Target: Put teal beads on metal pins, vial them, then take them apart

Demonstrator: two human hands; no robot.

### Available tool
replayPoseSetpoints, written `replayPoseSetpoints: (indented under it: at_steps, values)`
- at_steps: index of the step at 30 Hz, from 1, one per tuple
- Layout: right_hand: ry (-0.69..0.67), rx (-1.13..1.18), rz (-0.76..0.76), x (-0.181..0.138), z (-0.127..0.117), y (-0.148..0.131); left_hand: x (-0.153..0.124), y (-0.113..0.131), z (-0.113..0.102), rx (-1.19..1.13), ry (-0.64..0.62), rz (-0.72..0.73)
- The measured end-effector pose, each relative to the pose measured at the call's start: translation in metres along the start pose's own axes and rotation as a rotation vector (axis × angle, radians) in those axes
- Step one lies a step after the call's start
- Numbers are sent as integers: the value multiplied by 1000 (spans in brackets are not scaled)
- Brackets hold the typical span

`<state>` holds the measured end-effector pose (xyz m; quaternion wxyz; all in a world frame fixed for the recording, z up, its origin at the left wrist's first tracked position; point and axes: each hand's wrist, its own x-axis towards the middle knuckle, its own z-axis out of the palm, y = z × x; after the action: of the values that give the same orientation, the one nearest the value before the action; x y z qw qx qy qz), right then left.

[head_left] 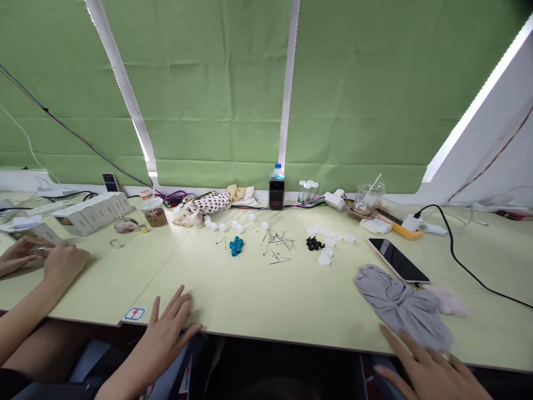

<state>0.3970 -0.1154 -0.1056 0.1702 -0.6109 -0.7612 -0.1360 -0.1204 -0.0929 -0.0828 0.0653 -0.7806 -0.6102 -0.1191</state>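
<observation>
My left hand (170, 328) rests at the table's front edge with its fingers spread and nothing in it. At the lower right, my right hand (428, 369) is also open, its fingers apart near a crumpled grey cloth (402, 305). Whether it touches the cloth I cannot tell. Farther in lie a cluster of blue beads (236, 246), a scatter of thin metal pins (278, 242) and a small heap of black pieces (315, 243). White round caps (327, 253) curve around the black heap, and more white caps (222, 226) lie behind the blue beads.
A co-worker's hands (62, 261) work at the far left beside white boxes (94, 214). A dark-labelled bottle (277, 189) and small tubes (307, 191) stand at the back. A phone (397, 260), a black cable (452, 244) and a plastic cup (368, 197) lie or stand right.
</observation>
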Motion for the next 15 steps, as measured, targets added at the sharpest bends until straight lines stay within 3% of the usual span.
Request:
replayPoseSetpoints:
  at_steps: [4,7,12,15]
  values:
    - [-152,100,-344,63,-3,-67,71,-6,-11,-211,-61,94]
    - [-226,157,-499,86,8,-103,119,1,-5,-297,51,84]
    - [-234,182,-515,86,22,-114,161,13,17,-370,102,111]
    - [-225,197,-519,85,22,-111,174,3,23,-344,107,138]
